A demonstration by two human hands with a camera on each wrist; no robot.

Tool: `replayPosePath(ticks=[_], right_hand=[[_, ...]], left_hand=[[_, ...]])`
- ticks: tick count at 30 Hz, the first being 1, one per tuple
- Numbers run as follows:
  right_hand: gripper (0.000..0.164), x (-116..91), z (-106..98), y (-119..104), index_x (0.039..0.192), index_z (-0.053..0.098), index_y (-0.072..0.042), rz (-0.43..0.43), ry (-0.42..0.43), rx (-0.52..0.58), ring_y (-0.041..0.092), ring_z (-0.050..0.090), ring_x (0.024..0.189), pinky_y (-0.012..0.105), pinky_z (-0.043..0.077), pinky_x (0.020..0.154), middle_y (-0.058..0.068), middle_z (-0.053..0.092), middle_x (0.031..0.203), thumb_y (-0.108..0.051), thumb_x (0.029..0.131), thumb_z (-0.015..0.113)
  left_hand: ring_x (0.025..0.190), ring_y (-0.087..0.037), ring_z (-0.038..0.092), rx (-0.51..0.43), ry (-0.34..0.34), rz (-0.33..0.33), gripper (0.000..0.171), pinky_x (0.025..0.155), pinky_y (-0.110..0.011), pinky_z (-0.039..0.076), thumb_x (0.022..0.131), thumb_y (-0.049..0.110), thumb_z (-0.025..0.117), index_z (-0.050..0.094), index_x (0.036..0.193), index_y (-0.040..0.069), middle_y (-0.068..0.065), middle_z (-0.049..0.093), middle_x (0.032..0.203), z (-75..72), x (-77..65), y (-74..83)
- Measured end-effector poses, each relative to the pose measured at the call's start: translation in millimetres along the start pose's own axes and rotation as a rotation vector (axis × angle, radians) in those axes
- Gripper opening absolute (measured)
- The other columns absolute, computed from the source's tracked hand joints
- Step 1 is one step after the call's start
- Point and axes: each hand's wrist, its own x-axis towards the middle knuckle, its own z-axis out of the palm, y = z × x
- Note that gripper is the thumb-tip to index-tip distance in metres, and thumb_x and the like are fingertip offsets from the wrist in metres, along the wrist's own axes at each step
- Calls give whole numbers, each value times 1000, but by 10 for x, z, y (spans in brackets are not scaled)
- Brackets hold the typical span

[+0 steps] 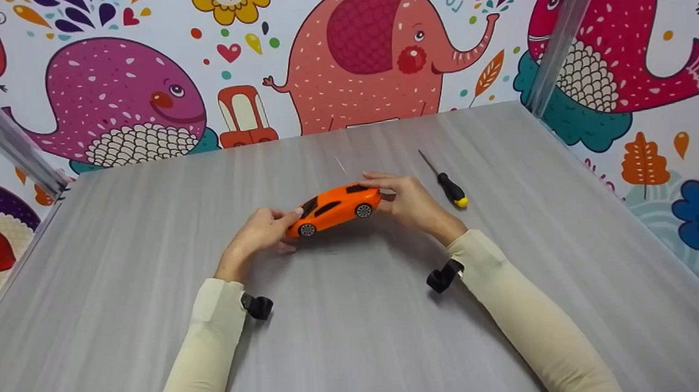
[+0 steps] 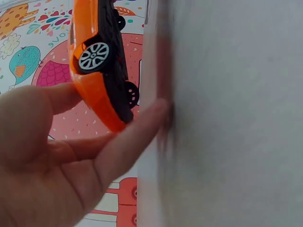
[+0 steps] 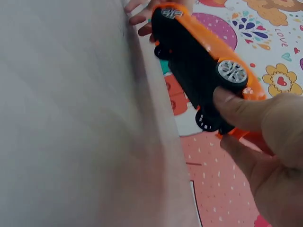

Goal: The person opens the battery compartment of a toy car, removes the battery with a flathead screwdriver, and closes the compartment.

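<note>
An orange toy car (image 1: 339, 208) with dark windows and grey-spoked wheels is raised off the table, its black underside (image 3: 189, 61) showing in the right wrist view. My left hand (image 1: 261, 231) pinches one end, thumb on top. The left wrist view shows that hand (image 2: 61, 151) around the car's tapered end, some fingers extended below it. At the opposite end, my right hand (image 1: 414, 202) grips the car. Its thumb presses on the underside near a wheel (image 3: 232, 72) in the right wrist view. A screwdriver (image 1: 452, 190) with a black and yellow handle lies right of that hand.
The grey table (image 1: 347, 331) has a wood-like grain. Walls printed with cartoon animals, including a pink elephant (image 1: 364, 47), stand behind it and at both sides. Metal posts (image 1: 566, 33) rise at the back corners. Small black devices (image 1: 257, 307) sit on both wrists.
</note>
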Motion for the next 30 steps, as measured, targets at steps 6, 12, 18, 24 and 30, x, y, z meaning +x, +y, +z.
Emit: replayPosePath(ticks=[6,12,18,24,30], right_hand=[[49,-16,-88,43,132,67,-11,-10,12,-11,30,62,126,40,56,100,9,63,140,-5,85,78],[46,-14,-136,72,129,69,-9,75,37,29,31,64,122,42,56,100,12,67,133,-6,84,79],[42,-33,-221,82,127,70,-11,116,33,45,28,65,117,39,56,97,12,69,127,-10,86,78],[42,-27,-249,84,128,69,-10,152,21,68,26,66,115,33,57,95,13,67,128,-10,88,77],[46,-48,-239,74,135,63,-3,202,8,203,19,68,101,28,60,90,21,66,127,-6,90,73]], left_hand=[[93,-24,74,-67,-19,69,49,86,-37,62,105,40,50,62,133,2,-19,62,122,34,15,26],[111,-31,64,-147,-49,177,54,100,-45,56,104,46,48,60,138,5,-17,61,125,7,-15,16],[126,-39,55,-165,-135,350,52,107,-49,51,103,40,54,55,143,6,-21,59,135,-11,-16,-1],[120,-35,60,-122,-133,394,49,107,-42,52,99,30,64,54,144,12,-16,60,134,-18,-31,8],[114,-29,63,-125,-92,390,49,108,-42,51,96,15,68,55,143,12,-13,62,136,-29,-41,24]])
